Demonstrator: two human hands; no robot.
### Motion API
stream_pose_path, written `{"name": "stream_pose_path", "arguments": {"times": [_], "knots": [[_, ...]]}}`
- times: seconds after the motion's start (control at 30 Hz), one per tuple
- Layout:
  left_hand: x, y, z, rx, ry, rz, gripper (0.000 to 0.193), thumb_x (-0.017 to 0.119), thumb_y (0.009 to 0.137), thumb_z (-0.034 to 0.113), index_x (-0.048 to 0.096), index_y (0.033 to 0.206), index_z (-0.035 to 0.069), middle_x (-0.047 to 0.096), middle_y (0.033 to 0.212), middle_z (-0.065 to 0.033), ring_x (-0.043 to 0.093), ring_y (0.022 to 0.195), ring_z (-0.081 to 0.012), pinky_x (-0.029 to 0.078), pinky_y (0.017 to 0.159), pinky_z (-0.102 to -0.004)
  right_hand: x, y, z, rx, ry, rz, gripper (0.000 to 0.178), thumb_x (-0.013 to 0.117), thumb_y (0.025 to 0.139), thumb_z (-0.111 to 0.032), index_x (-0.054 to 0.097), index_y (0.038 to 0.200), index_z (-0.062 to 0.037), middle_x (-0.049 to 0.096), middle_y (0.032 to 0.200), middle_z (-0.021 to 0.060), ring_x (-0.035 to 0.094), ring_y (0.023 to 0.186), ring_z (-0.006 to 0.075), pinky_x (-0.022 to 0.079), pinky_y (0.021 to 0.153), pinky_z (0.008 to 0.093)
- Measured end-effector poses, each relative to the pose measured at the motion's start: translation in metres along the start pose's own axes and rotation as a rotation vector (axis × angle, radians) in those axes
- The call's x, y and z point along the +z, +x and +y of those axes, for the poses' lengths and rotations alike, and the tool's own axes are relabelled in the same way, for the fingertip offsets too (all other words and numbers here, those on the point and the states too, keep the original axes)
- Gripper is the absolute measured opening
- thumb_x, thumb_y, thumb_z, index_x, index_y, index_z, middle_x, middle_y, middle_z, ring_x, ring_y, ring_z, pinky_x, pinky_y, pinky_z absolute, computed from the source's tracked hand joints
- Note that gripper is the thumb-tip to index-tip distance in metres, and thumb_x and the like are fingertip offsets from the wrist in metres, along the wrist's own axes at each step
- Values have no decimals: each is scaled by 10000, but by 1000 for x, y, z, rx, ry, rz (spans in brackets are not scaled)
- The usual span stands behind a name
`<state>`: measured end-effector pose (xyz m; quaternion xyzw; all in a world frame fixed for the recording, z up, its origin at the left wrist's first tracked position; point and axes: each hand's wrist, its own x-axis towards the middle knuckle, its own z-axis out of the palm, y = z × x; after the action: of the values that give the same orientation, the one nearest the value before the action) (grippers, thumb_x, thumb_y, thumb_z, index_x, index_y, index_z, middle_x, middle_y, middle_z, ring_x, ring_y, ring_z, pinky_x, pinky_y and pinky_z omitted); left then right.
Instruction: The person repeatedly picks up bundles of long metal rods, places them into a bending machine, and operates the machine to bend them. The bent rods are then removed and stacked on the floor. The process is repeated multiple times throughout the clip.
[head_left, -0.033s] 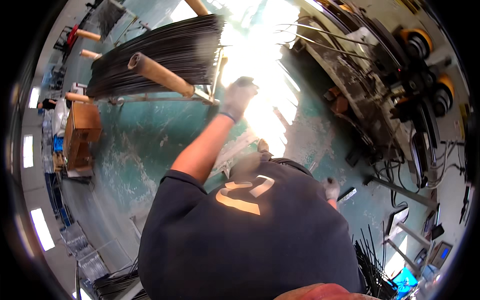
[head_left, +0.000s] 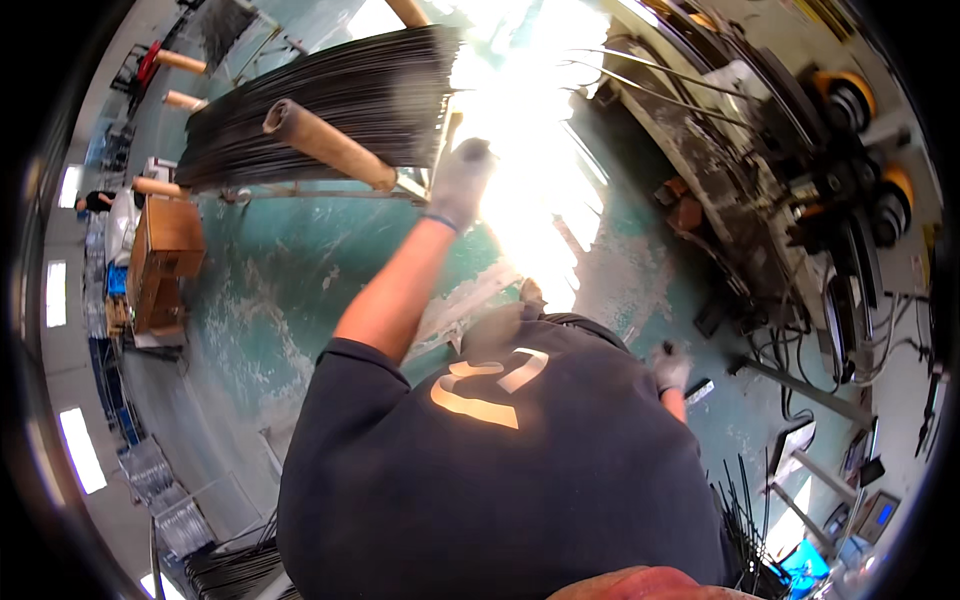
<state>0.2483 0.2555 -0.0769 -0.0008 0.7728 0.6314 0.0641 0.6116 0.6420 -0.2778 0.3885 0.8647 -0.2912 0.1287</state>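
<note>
My left hand point(head_left: 462, 185), in a pale glove with dark fingertips, reaches forward beside the right end of a stack of long thin black rods point(head_left: 320, 105). Motion and glare smear its fingers, so I cannot tell whether it touches the rods or holds anything. The stack rests on a metal rack, with a brown tube-covered post point(head_left: 330, 145) standing up in front. Low at my right side is my right hand point(head_left: 671, 368), gloved alike; it is small and blurred, and its grip does not show clearly. A short dark bar with a pale end point(head_left: 700, 391) appears just beyond it.
Machinery with black-and-orange round parts point(head_left: 845, 100) and cables lines the right. A wooden cabinet point(head_left: 165, 250) stands at left. More black rods point(head_left: 742, 510) stick up at lower right. Strong sunlight whitens the worn green floor point(head_left: 290, 290) ahead.
My left hand has shifted slightly left and down, closer to the rack's front corner. My right hand shows a little further out from my side. The whole view has shifted slightly.
</note>
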Motion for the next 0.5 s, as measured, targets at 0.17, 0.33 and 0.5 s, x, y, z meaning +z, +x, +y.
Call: {"name": "stream_pose_path", "arguments": {"times": [0.17, 0.33, 0.5], "knots": [[-194, 85, 38, 293, 386, 550, 310, 684, 879, 152, 679, 1166, 34, 727, 1041, -76, 686, 963, -193, 554, 891, -343, -77, 100, -146, -145, 124, 27, 456, 709, 936, -255, 659, 1299, 18, 747, 1165, 175, 707, 1093, 246, 523, 975, 330], [-297, 173, 53, 50, 1191, 650, 456, 638, 876, 384, 707, 1203, 73, 709, 1219, -193, 662, 1173, -373, 521, 1015, -476, -48, 166, -279, -272, 141, -19, 482, 719, 937, -256, 644, 1324, 20, 728, 1229, 157, 684, 1136, 229, 510, 1003, 343], [-307, 189, 50, -178, 1446, 521, 489, 589, 948, 511, 718, 1178, 99, 734, 1169, -133, 658, 1176, -301, 451, 1055, -447, 35, 204, -459, -588, -12, -174, 461, 714, 942, -284, 643, 1320, -31, 730, 1191, 146, 693, 1092, 251, 506, 982, 341]]}}
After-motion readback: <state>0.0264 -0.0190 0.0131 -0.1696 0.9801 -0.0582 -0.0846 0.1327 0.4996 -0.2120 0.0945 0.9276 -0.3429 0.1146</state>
